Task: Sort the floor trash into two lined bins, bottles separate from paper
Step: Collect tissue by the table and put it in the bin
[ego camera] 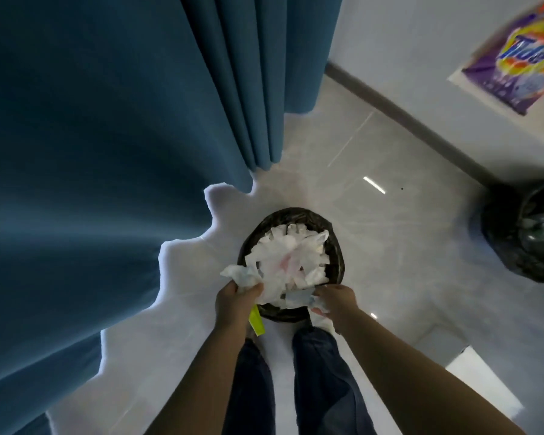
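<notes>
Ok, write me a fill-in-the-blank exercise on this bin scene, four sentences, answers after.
1. The bin in front of the person is heaped with white ____.
2. Both bins carry a liner coloured ____.
3. The left hand holds crumpled paper and a strip coloured ____.
4. The second bin, at the right edge near the wall, holds ____ rather than paper.

Missing words: paper; black; yellow-green; bottles
</notes>
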A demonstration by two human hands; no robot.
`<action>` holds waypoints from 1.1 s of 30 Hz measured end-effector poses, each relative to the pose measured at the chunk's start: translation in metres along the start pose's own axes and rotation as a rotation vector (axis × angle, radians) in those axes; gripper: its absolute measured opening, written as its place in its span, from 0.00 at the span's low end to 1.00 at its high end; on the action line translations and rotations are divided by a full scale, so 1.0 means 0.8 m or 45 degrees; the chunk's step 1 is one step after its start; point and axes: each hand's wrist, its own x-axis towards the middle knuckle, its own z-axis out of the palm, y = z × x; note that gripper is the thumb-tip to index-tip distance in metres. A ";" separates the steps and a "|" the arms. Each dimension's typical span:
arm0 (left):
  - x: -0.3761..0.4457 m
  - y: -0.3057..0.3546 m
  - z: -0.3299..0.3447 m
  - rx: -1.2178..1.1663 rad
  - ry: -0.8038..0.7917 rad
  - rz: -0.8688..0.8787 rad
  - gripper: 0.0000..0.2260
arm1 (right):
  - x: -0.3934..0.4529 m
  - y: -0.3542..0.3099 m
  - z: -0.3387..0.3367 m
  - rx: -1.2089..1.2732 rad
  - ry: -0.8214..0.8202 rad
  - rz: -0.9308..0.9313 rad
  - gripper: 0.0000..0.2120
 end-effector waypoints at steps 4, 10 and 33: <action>0.054 -0.027 0.008 0.066 -0.070 -0.050 0.12 | 0.075 0.013 0.028 0.119 0.057 0.139 0.28; 0.082 -0.046 0.006 0.106 -0.121 -0.095 0.13 | 0.067 0.021 0.003 0.200 0.272 -0.045 0.12; 0.103 -0.049 0.021 1.202 -0.191 0.864 0.46 | 0.041 0.011 -0.008 -0.380 0.126 -0.529 0.20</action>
